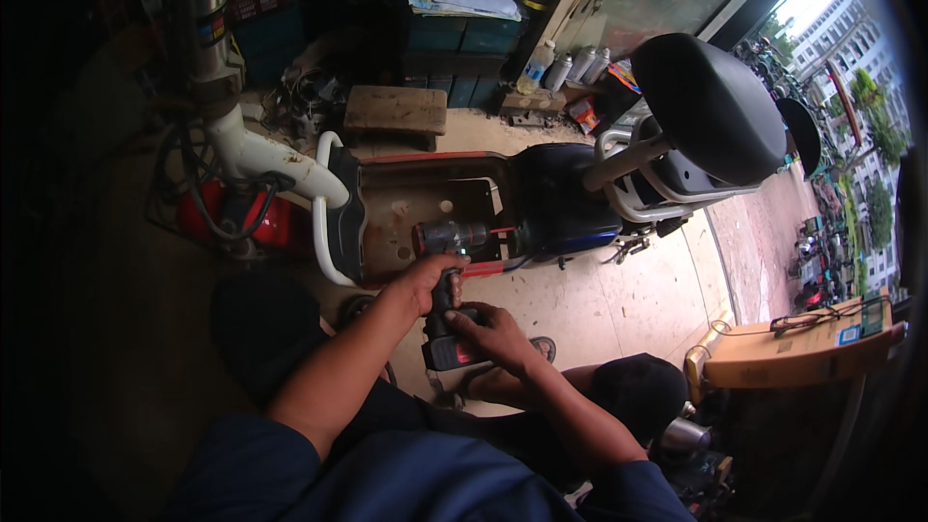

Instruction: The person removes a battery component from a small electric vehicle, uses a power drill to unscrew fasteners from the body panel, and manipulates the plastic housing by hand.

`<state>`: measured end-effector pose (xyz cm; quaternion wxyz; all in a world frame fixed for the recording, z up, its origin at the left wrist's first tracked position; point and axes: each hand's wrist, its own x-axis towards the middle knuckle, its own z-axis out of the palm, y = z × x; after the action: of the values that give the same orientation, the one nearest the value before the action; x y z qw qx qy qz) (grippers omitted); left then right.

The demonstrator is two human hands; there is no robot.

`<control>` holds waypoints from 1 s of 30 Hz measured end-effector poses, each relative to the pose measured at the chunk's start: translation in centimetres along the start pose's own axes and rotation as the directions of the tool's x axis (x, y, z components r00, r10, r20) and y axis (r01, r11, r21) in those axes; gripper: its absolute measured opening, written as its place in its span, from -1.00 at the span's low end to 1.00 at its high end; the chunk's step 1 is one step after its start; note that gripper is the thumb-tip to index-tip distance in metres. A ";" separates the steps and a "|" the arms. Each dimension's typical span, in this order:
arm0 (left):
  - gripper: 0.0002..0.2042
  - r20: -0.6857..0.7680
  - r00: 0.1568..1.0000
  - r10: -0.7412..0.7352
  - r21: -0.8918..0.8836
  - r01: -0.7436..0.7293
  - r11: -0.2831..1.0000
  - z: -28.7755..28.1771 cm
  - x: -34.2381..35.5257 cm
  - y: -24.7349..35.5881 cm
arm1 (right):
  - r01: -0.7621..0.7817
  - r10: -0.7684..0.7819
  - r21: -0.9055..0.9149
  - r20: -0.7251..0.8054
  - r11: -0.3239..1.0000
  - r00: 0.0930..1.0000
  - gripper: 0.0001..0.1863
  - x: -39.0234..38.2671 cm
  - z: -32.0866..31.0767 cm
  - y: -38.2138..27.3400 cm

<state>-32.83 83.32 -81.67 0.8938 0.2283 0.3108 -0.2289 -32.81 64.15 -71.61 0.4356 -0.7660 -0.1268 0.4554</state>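
Observation:
A cordless drill (448, 240) with a dark body and red trim points right, over the open floor pan of an electric scooter (425, 208). My left hand (428, 279) wraps around the drill's grip just under the motor housing. My right hand (490, 327) clasps the battery block (450, 352) at the bottom of the handle, fingers laid over its top. Both forearms come in from the lower edge in dark blue sleeves.
The scooter lies across the middle, its raised black seat (710, 106) at right and white front frame (256, 155) at left. A wooden stool (394, 111) stands behind it, with spray cans (570, 68) against the wall. A cardboard box (802, 353) sits at right.

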 end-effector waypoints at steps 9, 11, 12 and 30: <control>-0.84 -0.044 0.997 0.061 0.016 -0.060 0.998 0.4 -3.4 -0.2 | 0.034 -0.035 0.014 0.066 0.999 0.997 -0.32 0.2 0.9 0.9; -0.84 -0.053 0.994 0.092 0.001 -0.092 0.996 0.1 -4.1 -0.4 | 0.068 -0.069 0.026 0.083 0.997 0.994 -0.31 0.2 1.1 1.2; -0.83 -0.060 0.992 0.115 0.007 -0.115 0.993 0.3 -5.0 -0.4 | 0.098 -0.100 0.026 0.082 0.995 0.992 -0.31 0.1 1.4 1.2; -0.73 -0.014 0.972 0.233 -0.028 -0.234 0.972 1.9 -0.6 5.2 | 0.210 -0.203 0.146 -0.060 0.967 0.977 -0.38 3.3 -2.7 -2.2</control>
<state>-29.54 86.54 -78.51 0.9162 0.2511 0.2898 -0.1163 -28.35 65.90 -71.20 0.5403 -0.7233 -0.1609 0.3987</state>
